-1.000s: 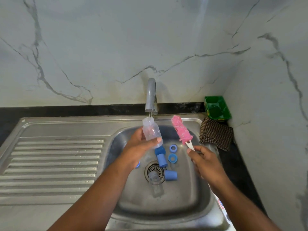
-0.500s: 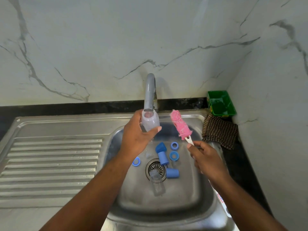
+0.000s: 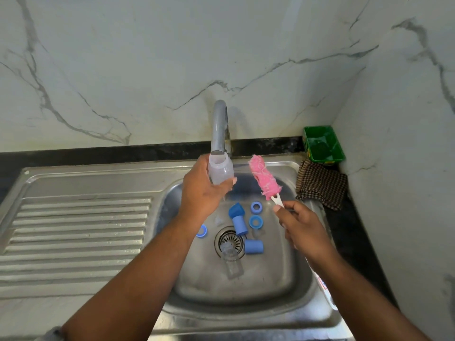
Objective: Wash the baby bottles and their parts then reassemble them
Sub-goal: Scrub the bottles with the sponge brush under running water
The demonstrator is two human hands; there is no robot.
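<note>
- My left hand grips a clear baby bottle just under the faucet.
- My right hand pinches a pink bottle brush beside that faucet.

Bottle under faucet, brush to its right.

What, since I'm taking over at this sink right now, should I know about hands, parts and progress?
Left hand grips a clear bottle, mouth up, right under the faucet spout. Right hand holds the pink brush by its handle, beside the bottle, not inside it.
In the sink: a second clear bottle lying over the drain, blue caps and blue rings scattered around it.
Done: bottles taken apart.
Left: brush and rinse everything, then reassemble.
</note>
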